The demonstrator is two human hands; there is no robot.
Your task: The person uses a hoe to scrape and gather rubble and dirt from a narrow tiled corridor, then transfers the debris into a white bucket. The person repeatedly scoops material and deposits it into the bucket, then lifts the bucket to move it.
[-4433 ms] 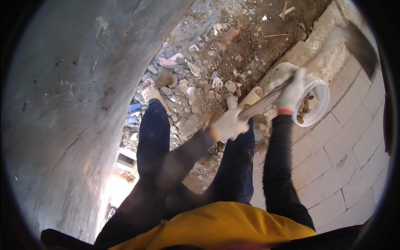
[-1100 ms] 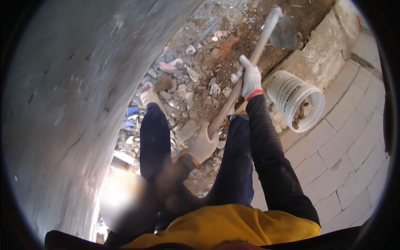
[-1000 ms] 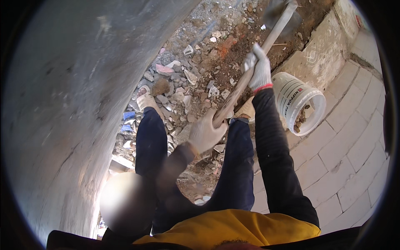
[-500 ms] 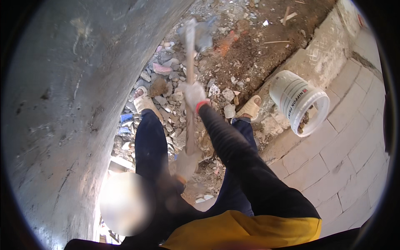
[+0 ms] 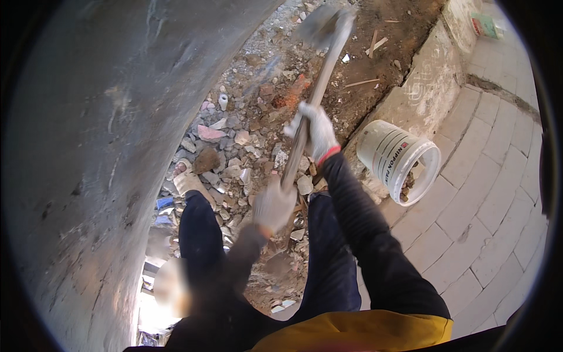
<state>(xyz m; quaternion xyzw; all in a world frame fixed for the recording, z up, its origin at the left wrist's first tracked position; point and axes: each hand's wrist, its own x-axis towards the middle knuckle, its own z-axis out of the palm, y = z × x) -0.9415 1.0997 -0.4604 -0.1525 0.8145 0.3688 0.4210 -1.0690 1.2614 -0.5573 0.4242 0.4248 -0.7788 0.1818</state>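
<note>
Both hands are on a hoe (image 5: 320, 88) that slants up and away to the right across the rubble. The left grip (image 5: 274, 205), in a pale glove, is closed round the near end of the wooden handle (image 5: 295, 150). The right grip (image 5: 318, 130), in a white glove with a red cuff, wraps the wood farther along, ahead and to the right of the left grip. The blade (image 5: 315, 27) lies well ahead of the right grip and is blurred; whether it touches the ground I cannot tell.

The handle looks stiff and fairly smooth, so it should not bend, though gloves could slide on it. The broad, dark blade is probably metal, which would put most of the weight at the far end and make the hoe want to tip or twist. Holding it at the near end and again partway along, hands apart as here, seems the sound choice. Nothing about it suggests fragility.

Just to the right of the right grip is a white plastic bucket (image 5: 375, 145), its mouth turned toward the lower right. Brown lumps (image 5: 409, 177) lie inside; how full it is I cannot tell. Far off, ahead and to the right of both grips, a green-and-white object (image 5: 485, 26) may be another container, its contents indistinct. Loose broken rubble (image 5: 241, 137) spreads to the left of the right grip.
</note>
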